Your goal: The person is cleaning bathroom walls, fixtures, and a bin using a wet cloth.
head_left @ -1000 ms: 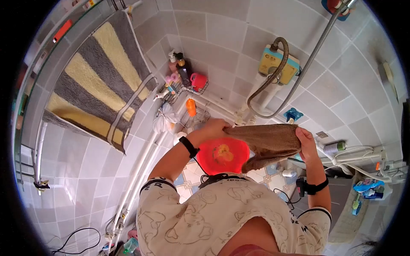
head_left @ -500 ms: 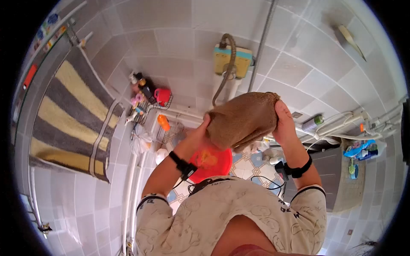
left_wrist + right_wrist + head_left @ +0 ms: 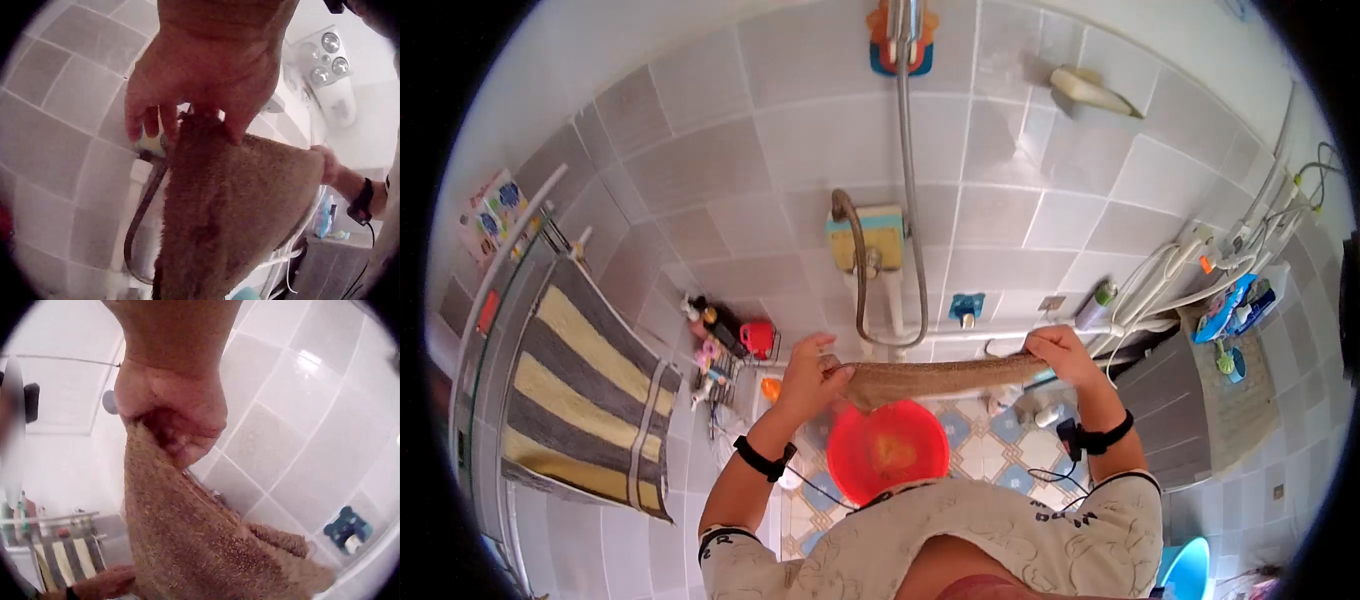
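A brown towel [image 3: 950, 382] stretches nearly level between my two hands in the head view. My left hand [image 3: 808, 378] pinches one end between thumb and fingers, some fingers spread. In the left wrist view the cloth [image 3: 212, 206] hangs down from that left hand [image 3: 200, 87]. The opposite end is gripped by my right hand [image 3: 1062, 354]. Curled fingers of the right hand [image 3: 175, 412] hold the towel's edge in the right wrist view, its pile facing the camera. Below the towel, a red basin [image 3: 935, 450] with yellowish matter inside stands on the patterned floor.
A striped towel [image 3: 590, 390] hangs from a rail at left. Bottles and a red cup [image 3: 757, 339] fill a corner rack. On the tiled wall are a yellow box [image 3: 880, 240], a shower hose [image 3: 910, 150] and pipes. A grey cabinet [image 3: 1165, 420] stands right.
The towel was bunched and lifted half a second ago; now it is drawn out lengthwise. My hands have moved farther apart. The head view has turned, showing more of the wall.
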`<move>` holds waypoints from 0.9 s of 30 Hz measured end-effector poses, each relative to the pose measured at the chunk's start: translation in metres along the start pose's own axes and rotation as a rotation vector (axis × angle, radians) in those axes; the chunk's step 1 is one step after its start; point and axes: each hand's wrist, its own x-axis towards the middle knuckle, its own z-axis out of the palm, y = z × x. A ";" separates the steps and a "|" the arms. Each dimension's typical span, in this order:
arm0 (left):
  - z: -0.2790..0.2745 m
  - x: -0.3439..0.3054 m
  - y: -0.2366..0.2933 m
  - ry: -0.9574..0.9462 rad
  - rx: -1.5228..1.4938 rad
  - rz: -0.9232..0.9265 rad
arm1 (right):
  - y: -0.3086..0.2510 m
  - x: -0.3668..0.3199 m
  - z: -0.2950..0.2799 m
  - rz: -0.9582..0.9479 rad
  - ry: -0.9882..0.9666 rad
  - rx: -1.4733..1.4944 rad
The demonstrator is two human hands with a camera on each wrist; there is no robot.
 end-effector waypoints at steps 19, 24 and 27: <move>0.134 0.050 0.157 -0.202 0.232 0.450 | -0.001 0.028 0.099 -0.369 0.182 0.769; 0.150 0.081 0.141 -0.505 -0.002 0.222 | 0.017 0.034 0.079 -0.492 0.202 -0.112; 0.098 0.109 0.194 -0.714 0.327 0.118 | -0.083 -0.028 0.060 -0.761 0.306 -1.007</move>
